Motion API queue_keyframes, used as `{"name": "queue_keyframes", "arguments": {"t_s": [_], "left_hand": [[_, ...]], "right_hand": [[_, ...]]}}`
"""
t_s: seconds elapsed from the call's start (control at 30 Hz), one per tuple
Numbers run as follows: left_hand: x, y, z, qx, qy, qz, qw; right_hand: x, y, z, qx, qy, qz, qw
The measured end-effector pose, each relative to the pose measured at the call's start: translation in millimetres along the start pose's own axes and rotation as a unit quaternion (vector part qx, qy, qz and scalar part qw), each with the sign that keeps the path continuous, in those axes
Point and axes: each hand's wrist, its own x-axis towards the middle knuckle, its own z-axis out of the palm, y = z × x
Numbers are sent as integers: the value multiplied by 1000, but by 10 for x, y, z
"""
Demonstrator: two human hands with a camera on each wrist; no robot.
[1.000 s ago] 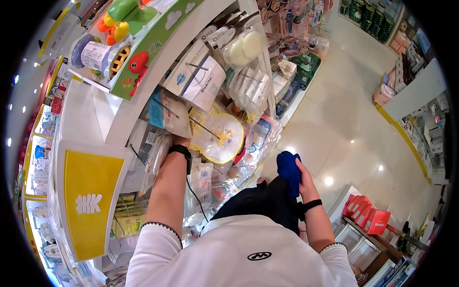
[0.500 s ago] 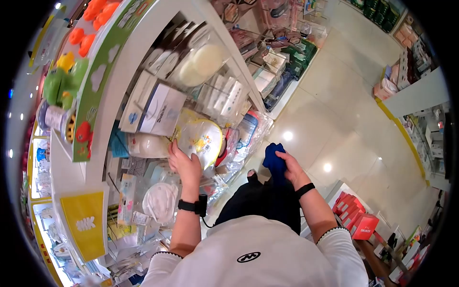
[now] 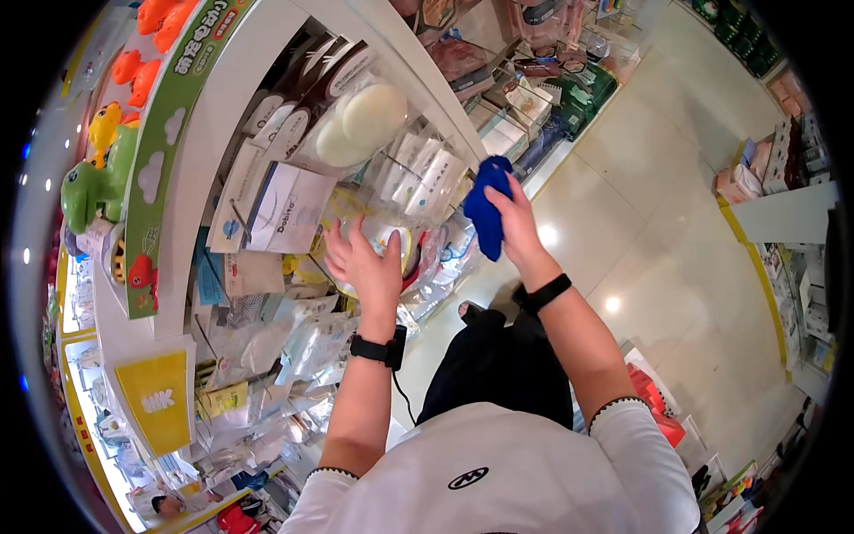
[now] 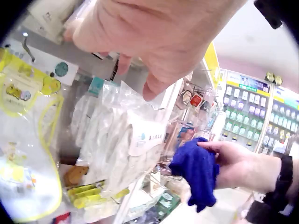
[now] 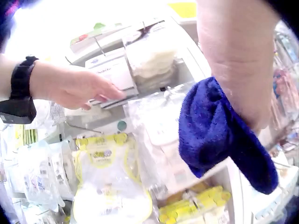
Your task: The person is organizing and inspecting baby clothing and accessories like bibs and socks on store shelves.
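My right hand (image 3: 522,230) grips a bunched dark blue cloth (image 3: 485,209) between thumb and fingers, beside the rack. In the right wrist view the fuzzy cloth (image 5: 205,128) hangs down with one end loose. My left hand (image 3: 366,267) is raised before the hanging goods, fingers spread and nothing held. Closest to it are boxed "Dobito" packs (image 3: 289,209) and a clear bib with yellow trim (image 5: 110,182), partly behind the hand in the head view. Bagged white packs (image 4: 126,140) hang below the left hand in the left wrist view.
Round cream pads (image 3: 374,116) in clear bags hang higher on the rack. Metal hooks (image 3: 238,214) stick out among the goods. Toy dinosaurs (image 3: 102,182) stand on the top ledge at left. Tiled floor (image 3: 640,205) stretches to the right, with a shelf unit (image 3: 774,209) beyond.
My left hand has come back out from among the hanging packs and now stands with spread fingers. The right hand has lifted the blue cloth forward toward the rack. The view has shifted.
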Motion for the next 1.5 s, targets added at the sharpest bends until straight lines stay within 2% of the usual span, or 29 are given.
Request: {"name": "queue_keyframes", "arguments": {"t_s": [0.03,0.1,0.17,0.3,0.4,0.43,0.5,0.53,0.57,0.6,0.63,0.67,0.7,0.77,0.8,0.9,0.93,1.0,1.03,1.07,1.1,1.17,1.2,1.3,1.33,1.4,1.43,1.5], "left_hand": [[89,33,8,10,15,12,1000],[268,104,119,-45,-63,20,997],[411,68,294,-102,-115,12,988],[486,-121,639,-238,-152,-25,959],[426,-156,629,-272,-147,-48,950],[437,-159,617,-271,-141,-49,951],[431,-187,581,-293,-109,-9,950],[420,-204,578,-305,-93,8,948],[417,-230,603,-350,-113,5,930],[404,-262,639,-396,-135,3,908],[379,-271,664,-440,-158,0,884],[380,-224,618,-418,-170,15,893],[359,-228,652,-461,-191,-10,866],[353,-288,828,-541,-231,-52,807],[392,-342,863,-524,-235,-35,818],[366,-459,877,-560,-286,-63,775],[366,-511,873,-574,-288,-37,766],[432,-555,677,-643,-347,-155,665],[470,-554,562,-669,-373,-213,606],[457,-527,553,-705,-331,-206,592],[431,-501,571,-682,-321,-205,625],[402,-474,676,-632,-298,-202,686],[337,-577,1026,-622,-261,-140,725],[365,-461,824,-637,-263,-193,698],[367,-433,802,-655,-249,-177,691],[361,-444,862,-643,-242,-174,705],[348,-443,857,-636,-239,-175,712],[354,-395,789,-691,-229,-243,641]], "right_hand": [[88,89,107,-34,13,-27,999],[193,264,333,-150,26,-112,982],[201,464,523,-289,41,-196,936],[219,729,615,-421,65,-281,860],[318,887,424,-468,56,-159,868],[382,936,234,-439,9,-108,892],[462,1144,-88,-355,22,-101,929],[378,1097,-84,-277,60,-106,953],[266,1058,-104,-198,99,-109,969],[128,882,51,-161,117,-142,970],[2,673,260,-132,117,-136,975],[-57,639,403,-182,105,-183,960],[-81,631,549,-229,91,-232,941],[-285,660,843,-419,89,-324,843],[-350,726,915,-413,58,-325,849],[-429,810,850,-439,30,-300,847],[-436,820,760,-425,12,-254,869],[-417,800,496,-395,-26,-158,905],[-418,770,376,-405,-8,-165,899],[-441,754,286,-396,27,-167,902],[-479,732,225,-388,61,-168,904],[-576,585,196,-348,61,-179,918],[-616,539,177,-310,59,-145,938],[-777,470,170,-246,90,-75,962],[-847,443,215,-269,92,-100,953],[-1010,407,340,-315,94,-144,933],[-1079,358,496,-349,65,-215,910],[-1126,234,914,-429,33,-288,855]]}}
